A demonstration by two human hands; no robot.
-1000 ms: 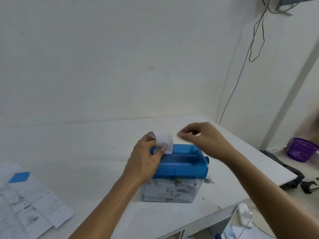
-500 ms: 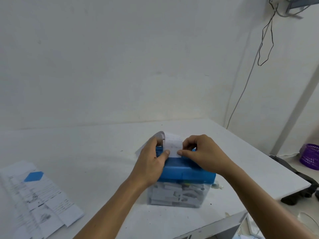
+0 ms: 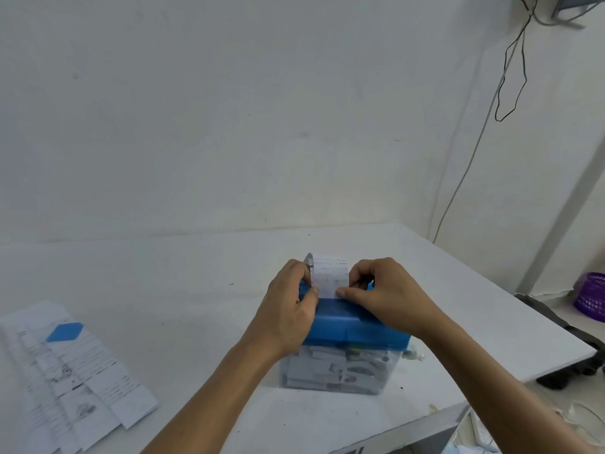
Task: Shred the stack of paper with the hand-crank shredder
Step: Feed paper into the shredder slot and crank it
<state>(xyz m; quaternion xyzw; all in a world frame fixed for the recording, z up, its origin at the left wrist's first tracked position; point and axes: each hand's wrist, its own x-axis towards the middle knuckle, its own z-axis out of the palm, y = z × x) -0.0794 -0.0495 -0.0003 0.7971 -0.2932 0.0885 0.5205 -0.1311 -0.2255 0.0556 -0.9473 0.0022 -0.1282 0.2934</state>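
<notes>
The shredder has a blue top [image 3: 353, 326] on a clear bin [image 3: 340, 371] filled with paper strips. It stands near the table's right front corner. A narrow printed paper strip [image 3: 329, 275] stands curled over the top's slot. My left hand [image 3: 288, 309] pinches the strip's left edge. My right hand [image 3: 386, 296] pinches its right edge, thumb near the slot. The crank is mostly hidden behind my right wrist. A stack of printed paper strips [image 3: 75, 378] lies at the table's left front.
A white table [image 3: 196, 290] meets the wall behind. Its right edge drops off near a black object [image 3: 563, 326] on the floor and a purple basket [image 3: 591, 298]. Cables [image 3: 510, 77] hang on the right wall.
My right hand came down from above the shredder and took the strip's right edge. The camera view shifted slightly right and down.
</notes>
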